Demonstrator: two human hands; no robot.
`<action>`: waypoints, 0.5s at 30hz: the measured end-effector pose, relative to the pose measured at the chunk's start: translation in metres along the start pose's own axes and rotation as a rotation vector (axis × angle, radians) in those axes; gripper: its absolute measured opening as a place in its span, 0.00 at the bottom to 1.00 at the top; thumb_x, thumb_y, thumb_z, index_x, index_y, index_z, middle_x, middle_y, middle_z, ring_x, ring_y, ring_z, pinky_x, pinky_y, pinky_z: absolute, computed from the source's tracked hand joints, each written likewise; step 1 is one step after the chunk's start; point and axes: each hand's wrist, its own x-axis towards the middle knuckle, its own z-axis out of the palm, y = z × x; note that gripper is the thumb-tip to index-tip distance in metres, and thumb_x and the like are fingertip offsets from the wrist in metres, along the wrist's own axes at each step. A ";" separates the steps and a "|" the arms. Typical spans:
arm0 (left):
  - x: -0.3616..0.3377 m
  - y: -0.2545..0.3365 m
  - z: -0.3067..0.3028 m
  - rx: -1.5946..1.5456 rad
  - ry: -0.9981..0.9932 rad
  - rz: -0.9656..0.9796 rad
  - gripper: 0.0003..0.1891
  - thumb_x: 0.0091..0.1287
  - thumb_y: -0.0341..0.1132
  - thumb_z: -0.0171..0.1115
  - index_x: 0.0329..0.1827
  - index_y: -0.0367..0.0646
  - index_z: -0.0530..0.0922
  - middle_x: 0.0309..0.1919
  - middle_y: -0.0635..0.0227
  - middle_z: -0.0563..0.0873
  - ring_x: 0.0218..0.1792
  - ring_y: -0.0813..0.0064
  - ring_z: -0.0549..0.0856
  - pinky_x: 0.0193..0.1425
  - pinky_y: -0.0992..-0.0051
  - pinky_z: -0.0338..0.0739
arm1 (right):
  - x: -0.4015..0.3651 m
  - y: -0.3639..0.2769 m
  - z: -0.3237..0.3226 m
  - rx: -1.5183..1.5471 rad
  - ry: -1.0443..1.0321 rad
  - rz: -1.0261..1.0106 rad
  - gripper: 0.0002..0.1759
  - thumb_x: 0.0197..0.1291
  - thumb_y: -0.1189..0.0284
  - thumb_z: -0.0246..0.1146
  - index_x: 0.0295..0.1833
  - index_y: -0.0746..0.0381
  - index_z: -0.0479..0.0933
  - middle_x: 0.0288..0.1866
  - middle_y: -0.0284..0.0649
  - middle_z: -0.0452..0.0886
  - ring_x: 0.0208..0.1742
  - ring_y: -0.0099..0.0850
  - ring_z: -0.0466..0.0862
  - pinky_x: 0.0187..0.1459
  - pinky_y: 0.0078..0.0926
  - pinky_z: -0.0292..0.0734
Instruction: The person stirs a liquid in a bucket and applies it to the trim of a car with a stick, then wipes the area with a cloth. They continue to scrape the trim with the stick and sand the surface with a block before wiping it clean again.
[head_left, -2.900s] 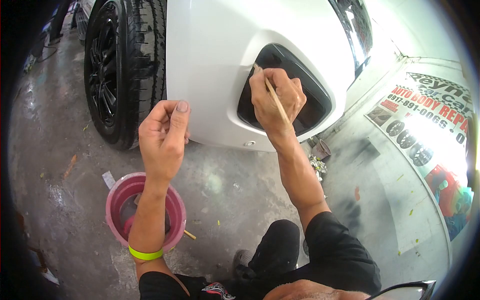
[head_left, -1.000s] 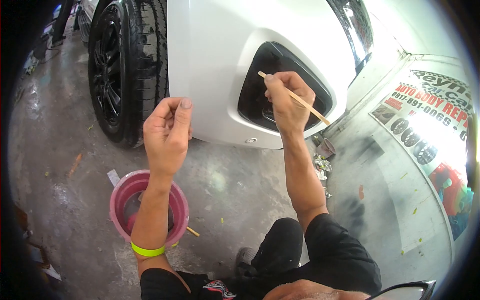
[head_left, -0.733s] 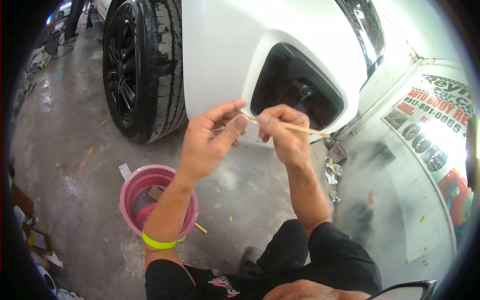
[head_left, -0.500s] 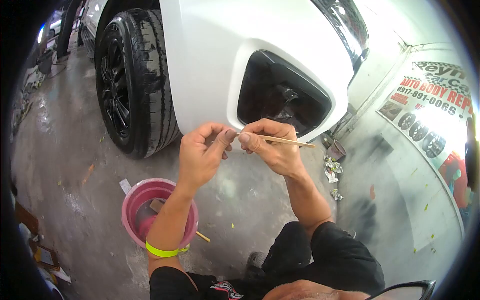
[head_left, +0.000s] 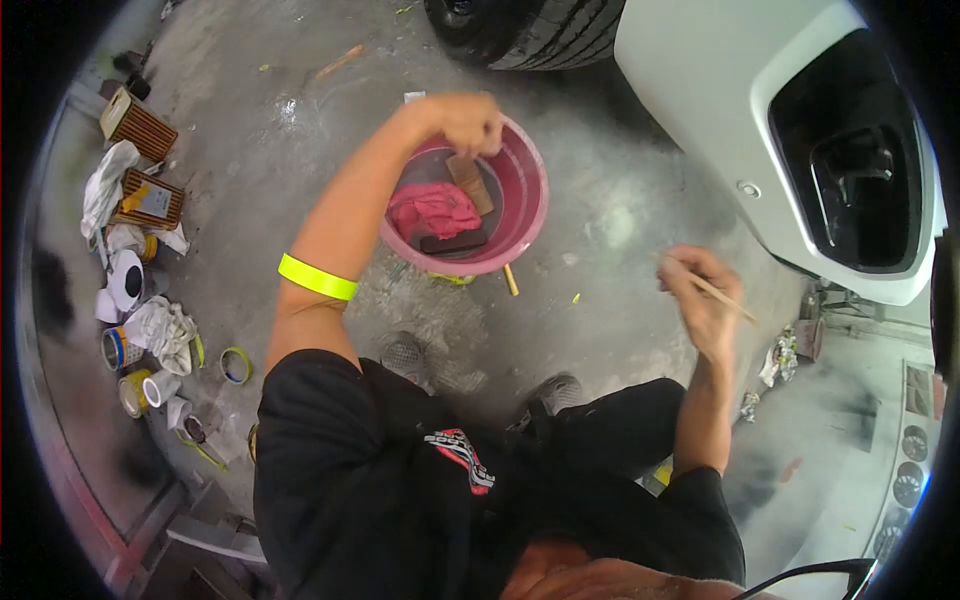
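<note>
My left hand (head_left: 470, 122) is above the far part of a pink plastic tub (head_left: 532, 170), knuckles up. Its fingers point down and are blurred, so I cannot make out whether they hold anything. Inside the tub lie a wet pink cloth (head_left: 435, 210), a brown block (head_left: 472, 184) and a dark flat piece (head_left: 453, 242). Off to the right, my right hand (head_left: 705, 300) is closed around a thin wooden stick (head_left: 722, 296), which slants down to the right past the knuckles. The stick's front tip is too blurred to identify.
A white car bumper (head_left: 700, 110) with a dark recess and a tyre (head_left: 540, 35) stand ahead. Along the left wall lie pleated filters (head_left: 140, 125), cans (head_left: 122, 348), rags (head_left: 163, 332) and a tape roll (head_left: 235, 366). A yellowish stick (head_left: 511, 280) lies beside the tub.
My hands have parted. The left has moved away from the stick to over the tub; the right keeps the stick, lower and further right. The view has tilted down and turned left.
</note>
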 end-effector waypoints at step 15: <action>0.031 -0.128 0.172 0.390 -0.315 -0.559 0.21 0.63 0.42 0.65 0.55 0.41 0.87 0.57 0.54 0.87 0.57 0.60 0.86 0.64 0.62 0.79 | -0.032 0.007 -0.012 -0.183 0.039 -0.087 0.10 0.68 0.69 0.68 0.46 0.65 0.87 0.34 0.47 0.89 0.29 0.32 0.85 0.35 0.30 0.80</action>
